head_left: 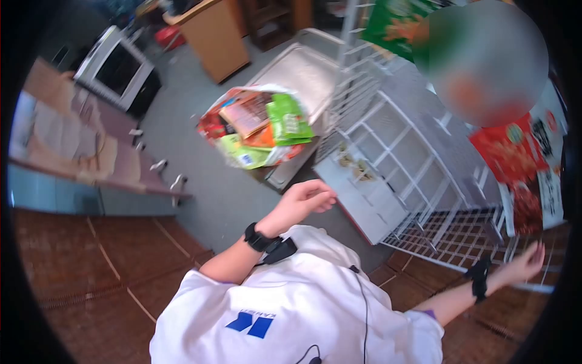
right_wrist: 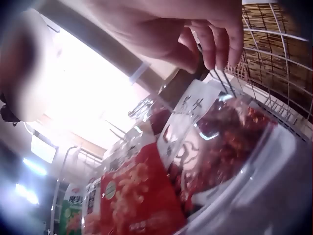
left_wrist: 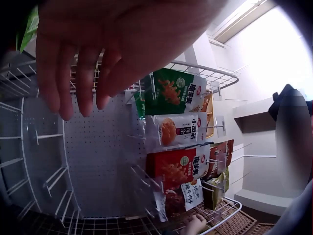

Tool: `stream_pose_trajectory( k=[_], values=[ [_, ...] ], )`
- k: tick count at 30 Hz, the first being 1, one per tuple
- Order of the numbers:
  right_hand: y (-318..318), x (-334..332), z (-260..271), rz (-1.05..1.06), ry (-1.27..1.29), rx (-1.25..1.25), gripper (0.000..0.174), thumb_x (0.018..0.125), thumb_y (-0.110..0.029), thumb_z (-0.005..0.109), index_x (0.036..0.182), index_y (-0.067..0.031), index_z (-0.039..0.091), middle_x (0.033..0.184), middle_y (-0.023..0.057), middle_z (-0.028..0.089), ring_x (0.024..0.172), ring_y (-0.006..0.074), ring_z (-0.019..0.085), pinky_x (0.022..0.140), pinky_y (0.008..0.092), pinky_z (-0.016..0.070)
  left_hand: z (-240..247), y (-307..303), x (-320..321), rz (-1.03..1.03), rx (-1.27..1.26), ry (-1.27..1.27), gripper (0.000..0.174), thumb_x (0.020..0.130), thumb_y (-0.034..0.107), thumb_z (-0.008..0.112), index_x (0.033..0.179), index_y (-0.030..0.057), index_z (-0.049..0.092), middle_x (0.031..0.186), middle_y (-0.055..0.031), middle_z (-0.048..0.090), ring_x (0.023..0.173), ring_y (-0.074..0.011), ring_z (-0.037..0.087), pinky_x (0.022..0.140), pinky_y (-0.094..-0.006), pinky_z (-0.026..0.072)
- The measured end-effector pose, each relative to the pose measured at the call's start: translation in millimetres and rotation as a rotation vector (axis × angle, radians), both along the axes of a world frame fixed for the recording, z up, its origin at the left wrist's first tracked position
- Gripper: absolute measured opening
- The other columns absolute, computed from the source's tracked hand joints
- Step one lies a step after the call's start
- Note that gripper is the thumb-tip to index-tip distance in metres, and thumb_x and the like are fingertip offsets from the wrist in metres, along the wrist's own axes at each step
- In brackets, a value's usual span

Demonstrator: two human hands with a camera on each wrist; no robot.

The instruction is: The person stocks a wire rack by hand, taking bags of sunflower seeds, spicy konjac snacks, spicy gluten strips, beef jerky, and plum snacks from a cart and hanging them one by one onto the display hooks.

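In the head view the left hand (head_left: 305, 203) hangs in front of the torso with loosely bent fingers and nothing in them; up close, the left hand (left_wrist: 88, 73) has fingers pointing down before the rack. The right hand (head_left: 526, 266) is at the rack's right end, beside a meat packet (head_left: 526, 209) and a red packet (head_left: 506, 148). Seen from its own wrist, the right hand (right_wrist: 212, 49) has loosely bent fingers above the meat packet (right_wrist: 227, 142), close to a wire hook (right_wrist: 226, 81); whether they touch it I cannot tell. No packet is in its grasp.
A white wire rack (head_left: 418, 130) with a pegboard (left_wrist: 98, 152) holds several hanging packets, including a green one (left_wrist: 171, 92). Left of it, a bag of packets (head_left: 227, 100) lies by a pale tray (head_left: 303, 70). A table (head_left: 115, 155) stands at the far left.
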State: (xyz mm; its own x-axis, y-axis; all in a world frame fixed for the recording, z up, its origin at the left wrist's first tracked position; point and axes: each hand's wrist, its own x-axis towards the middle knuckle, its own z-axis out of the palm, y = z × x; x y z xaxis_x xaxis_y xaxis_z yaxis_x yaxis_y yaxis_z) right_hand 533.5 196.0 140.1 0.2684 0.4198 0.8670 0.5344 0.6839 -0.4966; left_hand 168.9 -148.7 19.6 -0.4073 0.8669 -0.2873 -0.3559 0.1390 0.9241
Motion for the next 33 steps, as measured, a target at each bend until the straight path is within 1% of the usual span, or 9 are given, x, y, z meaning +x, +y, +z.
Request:
stream_pose_trajectory(
  k=[5,9,13,16,21,23,29,30,33],
  values=[
    [-80.7,-78.0,-45.0,0.051,-0.071,0.030,0.015,0.089,-0.001,0.051,0.101,0.0084,0.052,0.097,0.0158,0.061,0.081,0.0201,0.060,0.073,0.0275,0.0506,-23.4,-19.8,-31.9,0.018,-0.072,0.207,0.020,0.091,0.017,0.052,0.103,0.0022,0.059,0.093,-0.0033,0.062,0.084,-0.0092,0.058,0.074,-0.0241,0.0471],
    [-155.2,-162.8,-92.3,0.549,-0.164,-0.394,0.013,0.089,0.004,0.047,0.100,0.0023,0.054,0.096,0.0124,0.060,0.067,0.0125,0.052,0.060,0.0250,0.0446,-37.9,-44.2,-69.3,0.112,-0.164,0.554,0.022,0.086,0.015,0.056,0.102,0.0016,0.059,0.085,-0.0069,0.063,0.076,-0.0121,0.059,0.069,-0.0269,0.0476],
    [-204.7,-223.7,-119.1,0.860,-0.684,-0.572,0.016,0.078,0.007,0.054,0.092,0.0015,0.059,0.086,0.0141,0.061,0.066,0.0220,0.058,0.061,0.0291,0.0468,-50.2,-70.9,-123.9,0.254,-0.396,0.813,0.023,0.084,0.016,0.058,0.102,0.0014,0.060,0.089,-0.0124,0.064,0.078,-0.0219,0.063,0.071,-0.0308,0.0493],
    [-225.8,-252.9,-135.7,0.971,-0.778,-0.600,0.019,0.074,0.007,0.056,0.091,0.0008,0.060,0.082,0.0147,0.061,0.070,0.0282,0.060,0.061,0.0322,0.0478,-74.8,-78.6,-161.5,0.284,-0.370,0.686,0.026,0.084,0.017,0.059,0.105,0.0021,0.058,0.089,-0.0114,0.064,0.078,-0.0227,0.063,0.073,-0.0308,0.0492],
    [-253.6,-279.4,-145.1,0.969,-0.829,-0.653,0.018,0.074,0.005,0.056,0.091,-0.0010,0.061,0.084,0.0133,0.062,0.074,0.0296,0.060,0.063,0.0347,0.0486,-135.1,-42.8,-190.9,0.222,-0.262,0.486,0.034,0.087,0.020,0.058,0.117,0.0069,0.050,0.099,-0.0067,0.057,0.078,-0.0131,0.057,0.069,-0.0261,0.0476],
    [-262.3,-281.4,-147.0,0.958,-0.837,-0.724,0.017,0.075,0.005,0.056,0.090,-0.0009,0.060,0.083,0.0129,0.062,0.074,0.0295,0.060,0.063,0.0349,0.0486,-152.6,-16.6,-191.7,0.328,-0.399,0.588,0.043,0.081,0.028,0.064,0.112,0.0018,0.050,0.097,-0.0188,0.060,0.095,-0.0277,0.059,0.078,-0.0332,0.0471],
    [-278.1,-266.0,-153.4,0.828,-0.845,-0.846,0.018,0.075,0.005,0.055,0.091,-0.0011,0.060,0.085,0.0127,0.061,0.077,0.0290,0.060,0.066,0.0352,0.0484,-189.1,32.3,-201.7,0.396,-0.681,0.616,0.059,0.079,0.049,0.058,0.114,0.0031,0.046,0.106,-0.0259,0.057,0.101,-0.0376,0.054,0.081,-0.0403,0.0447],
    [-279.5,-264.1,-154.4,0.815,-0.840,-0.850,0.018,0.075,0.005,0.055,0.091,-0.0011,0.060,0.085,0.0127,0.061,0.077,0.0290,0.060,0.066,0.0352,0.0484,-204.1,36.0,-205.3,0.473,-0.702,0.839,0.057,0.079,0.053,0.058,0.106,0.0020,0.053,0.095,-0.0222,0.061,0.080,-0.0247,0.063,0.062,-0.0321,0.0491],
    [-284.2,-260.1,-156.3,0.767,-0.790,-0.890,0.018,0.075,0.005,0.054,0.091,-0.0012,0.059,0.085,0.0127,0.061,0.077,0.0289,0.060,0.066,0.0349,0.0483,-214.6,42.3,-223.3,0.319,-0.696,0.599,0.052,0.080,0.051,0.058,0.093,0.0009,0.059,0.078,-0.0161,0.063,0.064,-0.0233,0.063,0.055,-0.0330,0.0490]
  ],
)
